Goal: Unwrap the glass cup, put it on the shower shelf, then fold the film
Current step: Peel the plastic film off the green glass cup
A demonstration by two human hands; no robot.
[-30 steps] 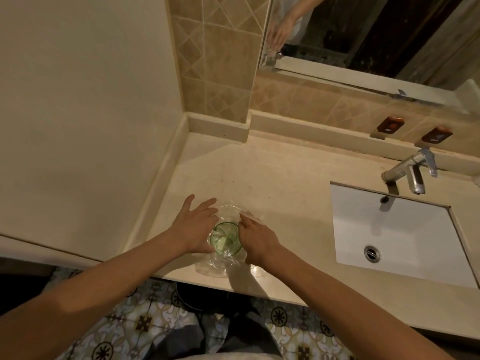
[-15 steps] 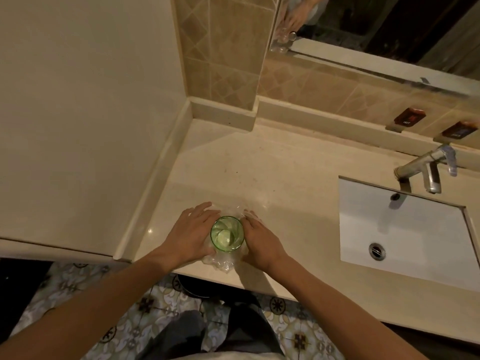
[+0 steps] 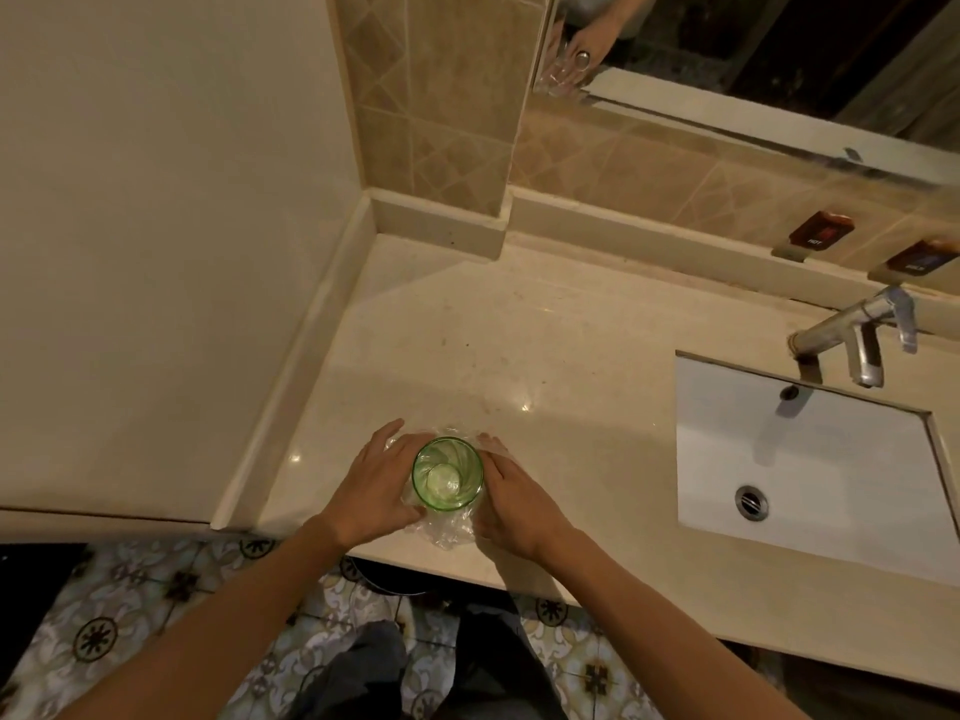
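Hands flank the green glass cup [image 3: 448,474]: left hand [image 3: 375,479] and right hand [image 3: 510,497] lie with fingers extended, pressing the clear film [image 3: 445,532] down around its base. The cup stands upright on the table [image 3: 519,345] near the front edge. Unwrapping appears nearly complete; the next move likely requires lifting the cup off the film.

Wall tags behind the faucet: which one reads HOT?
The left tag, the reddish one farther from the faucet; the right tag shows blue.
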